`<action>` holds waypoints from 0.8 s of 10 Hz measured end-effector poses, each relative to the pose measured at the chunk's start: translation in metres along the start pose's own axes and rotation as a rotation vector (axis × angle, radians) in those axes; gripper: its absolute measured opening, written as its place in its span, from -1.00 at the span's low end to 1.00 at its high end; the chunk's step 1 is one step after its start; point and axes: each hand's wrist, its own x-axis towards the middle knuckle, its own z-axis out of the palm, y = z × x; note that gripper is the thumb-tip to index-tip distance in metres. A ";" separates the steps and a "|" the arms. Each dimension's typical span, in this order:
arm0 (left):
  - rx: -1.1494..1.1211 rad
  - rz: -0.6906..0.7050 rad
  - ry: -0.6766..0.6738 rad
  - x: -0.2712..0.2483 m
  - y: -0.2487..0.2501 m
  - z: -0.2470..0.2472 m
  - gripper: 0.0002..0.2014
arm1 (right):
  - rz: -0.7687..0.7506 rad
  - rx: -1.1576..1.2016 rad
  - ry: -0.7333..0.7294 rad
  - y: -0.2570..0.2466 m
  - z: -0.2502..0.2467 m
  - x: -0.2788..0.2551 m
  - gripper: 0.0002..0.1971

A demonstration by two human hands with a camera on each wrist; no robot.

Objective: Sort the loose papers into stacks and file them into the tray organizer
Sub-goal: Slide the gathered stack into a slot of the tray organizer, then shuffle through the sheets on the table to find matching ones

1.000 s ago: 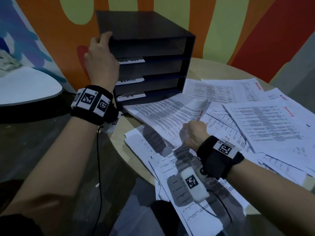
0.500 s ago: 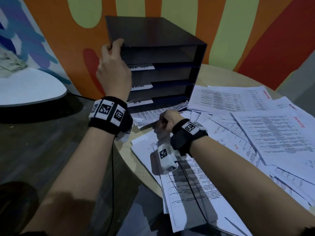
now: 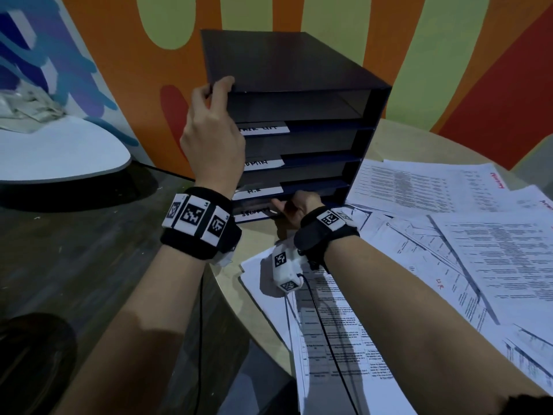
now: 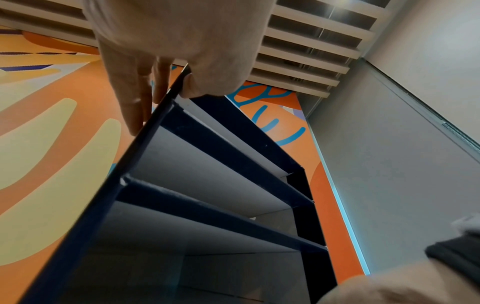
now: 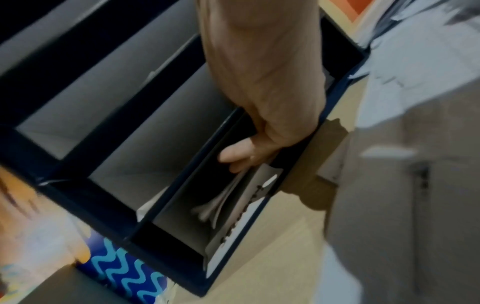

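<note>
Four slots: the organizer (image 3: 299, 70) stands on the round bench (image 3: 257, 241), labels on its shelf fronts.
Head, left hand (image 3: 212, 136): grips the organizer's top left corner, steadying it.
Head, right hand (image 3: 294, 209): at the bottom slot's mouth; loose papers (image 3: 449, 250) sprawl overlapping beside it.
Head, risk: thin sheets could slide off the bench edge.
Left wrist, organizer (image 4: 213, 185): dark, thin, flat shelves; the upper slots look bare.
Right wrist, sheets (image 5: 249, 191): right hand (image 5: 265, 127) with fingers curled on them, low in the bottom slot; picture blurred.
Right wrist, risk: limp paper may buckle or curl against the back.
</note>
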 end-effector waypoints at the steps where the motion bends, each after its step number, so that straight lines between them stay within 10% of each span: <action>1: 0.005 0.000 0.017 -0.001 0.001 0.001 -0.50 | 0.134 0.112 -0.039 -0.004 0.003 0.003 -0.53; 3: 0.001 -0.016 0.021 -0.003 0.006 0.000 -0.50 | 0.319 -0.023 -0.101 -0.026 -0.002 -0.018 -0.73; 6: -0.056 0.163 0.156 -0.023 0.050 -0.004 -0.49 | -0.132 -0.394 -0.048 -0.099 -0.067 -0.104 -0.93; 7: -0.272 0.357 0.010 -0.041 0.074 0.008 -0.71 | -0.304 -0.671 0.064 -0.121 -0.107 -0.135 -0.87; 8: -0.364 0.364 -0.488 -0.063 0.093 0.029 -0.79 | -0.382 -0.786 0.182 -0.132 -0.149 -0.161 -0.79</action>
